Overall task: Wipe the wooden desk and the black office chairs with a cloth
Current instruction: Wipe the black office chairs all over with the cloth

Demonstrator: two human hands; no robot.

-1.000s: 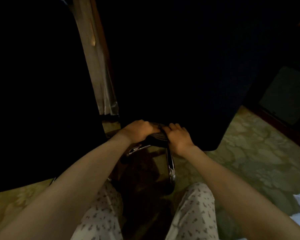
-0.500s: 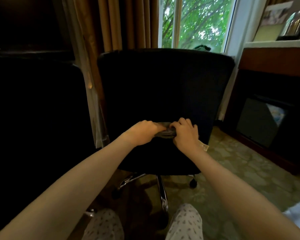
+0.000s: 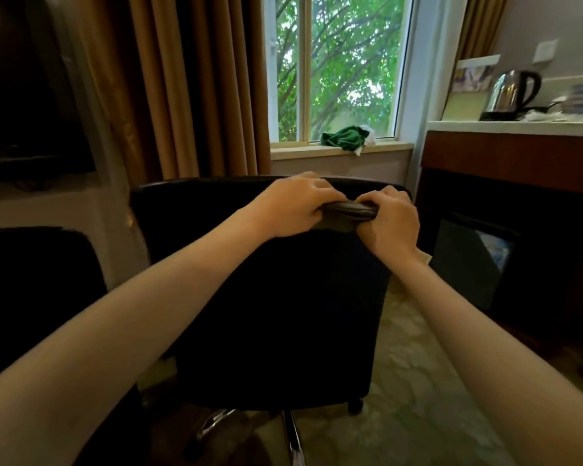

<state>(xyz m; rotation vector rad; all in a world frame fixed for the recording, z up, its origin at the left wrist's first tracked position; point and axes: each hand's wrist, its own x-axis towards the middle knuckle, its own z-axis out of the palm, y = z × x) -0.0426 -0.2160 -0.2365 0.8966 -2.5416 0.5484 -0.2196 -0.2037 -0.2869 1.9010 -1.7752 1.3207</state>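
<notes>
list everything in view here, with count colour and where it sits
office chair: 1, black, centre, back toward the camera
second chair: 1, black, left edge
cloth: 1, dark, bunched at the office chair's top edge
green cloth: 1, green, on the windowsill
window: 1, white frame, behind the office chair
curtains: 2, brown, either side of window
counter: 1, dark wood, white top, right
kettle: 1, steel and black, on the counter
carpet: 1, pale patterned, floor
left hand: grips cloth's left end
right hand: grips cloth's right end

Two hands (image 3: 293,206) (image 3: 389,218), two chairs (image 3: 266,314) (image 3: 31,297), one dark cloth (image 3: 347,211), one green cloth (image 3: 342,137)
</notes>
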